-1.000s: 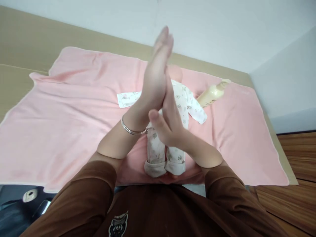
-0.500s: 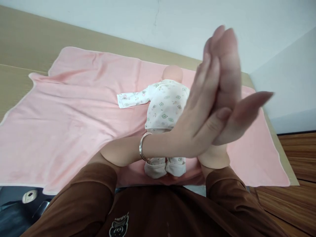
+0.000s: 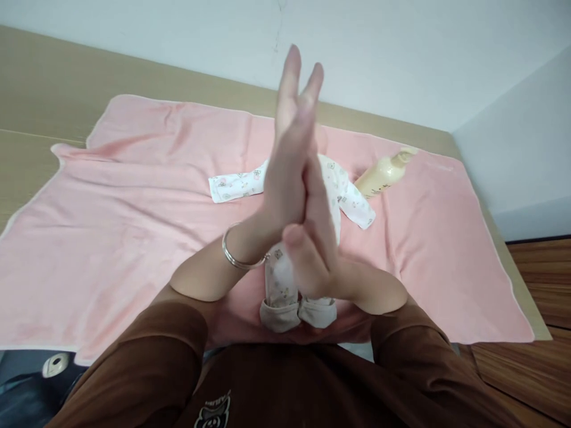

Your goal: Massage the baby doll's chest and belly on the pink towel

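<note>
My left hand (image 3: pixel 285 160) and my right hand (image 3: pixel 314 238) are pressed palm to palm in the air, fingers stretched out, holding nothing. A silver bangle (image 3: pixel 238 252) rings my left wrist. Beneath them a baby doll (image 3: pixel 279 279) in a white printed romper lies on a pink towel (image 3: pixel 134 208), feet toward me; my hands hide most of its head and body. One sleeve (image 3: pixel 236 185) reaches left. A cream lotion bottle (image 3: pixel 383 173) lies on the towel right of the doll.
The towel covers a beige bed or mat (image 3: pixel 40 107) against a white wall. Wooden floor (image 3: pixel 535 356) shows at the right. A dark object (image 3: pixel 27 386) sits at the lower left. My brown sleeves fill the bottom.
My joined hands swung from the centre to the right and back to the centre above the doll, palms sliding against each other. The lotion bottle is uncovered again.
</note>
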`<state>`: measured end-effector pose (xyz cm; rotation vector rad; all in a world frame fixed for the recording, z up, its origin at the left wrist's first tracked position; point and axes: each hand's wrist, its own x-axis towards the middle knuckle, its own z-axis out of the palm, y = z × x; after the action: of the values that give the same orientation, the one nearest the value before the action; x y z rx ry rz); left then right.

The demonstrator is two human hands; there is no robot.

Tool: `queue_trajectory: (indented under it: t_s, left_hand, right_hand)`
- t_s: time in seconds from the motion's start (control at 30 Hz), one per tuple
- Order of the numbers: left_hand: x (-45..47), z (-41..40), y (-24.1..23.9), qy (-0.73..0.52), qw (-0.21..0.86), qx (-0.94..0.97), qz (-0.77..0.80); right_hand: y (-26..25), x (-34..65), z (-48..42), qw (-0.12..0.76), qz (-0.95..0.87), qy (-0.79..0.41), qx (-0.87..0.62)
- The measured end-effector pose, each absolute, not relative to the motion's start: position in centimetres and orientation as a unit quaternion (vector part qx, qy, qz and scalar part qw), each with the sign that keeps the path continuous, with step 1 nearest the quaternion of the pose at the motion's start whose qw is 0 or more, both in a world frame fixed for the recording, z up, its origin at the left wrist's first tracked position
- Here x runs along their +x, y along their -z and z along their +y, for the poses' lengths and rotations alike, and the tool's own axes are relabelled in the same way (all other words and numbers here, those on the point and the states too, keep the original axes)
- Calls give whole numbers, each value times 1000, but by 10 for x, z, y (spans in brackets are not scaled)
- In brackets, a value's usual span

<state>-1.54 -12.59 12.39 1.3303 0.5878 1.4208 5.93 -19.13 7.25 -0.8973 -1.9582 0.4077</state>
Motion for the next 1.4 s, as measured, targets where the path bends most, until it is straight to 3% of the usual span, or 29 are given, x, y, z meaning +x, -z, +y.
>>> queue_trajectory:
  t_s: [0.13,0.33,0.47,0.63,0.97,1.2,1.4]
  left_hand:
    - [-15,-74,-108,-590,574,461,333]
    - [0,4,-7,-536,440,542,476]
    - [15,14,40,-520,329,611,498]
    - [20,0,37,-518,274,599,546]
    - [-1,-7,52,-506,222,684,476]
    - [-7,-3,54,-475,217,685,509]
    - [-14,1,53,-479,226,679,509]
  right_hand:
    - [-69,49,-183,477,-751,-191,-415]
    - [-41,105,-84,377,-714,-119,-578]
    - [-8,124,-40,312,-717,-85,-618]
    - [6,128,-37,281,-767,-65,-573]
    - [31,167,-23,275,-828,-64,-484]
    - [-4,127,-66,102,-806,-53,-581]
    - [-11,114,-76,77,-821,-66,-561]
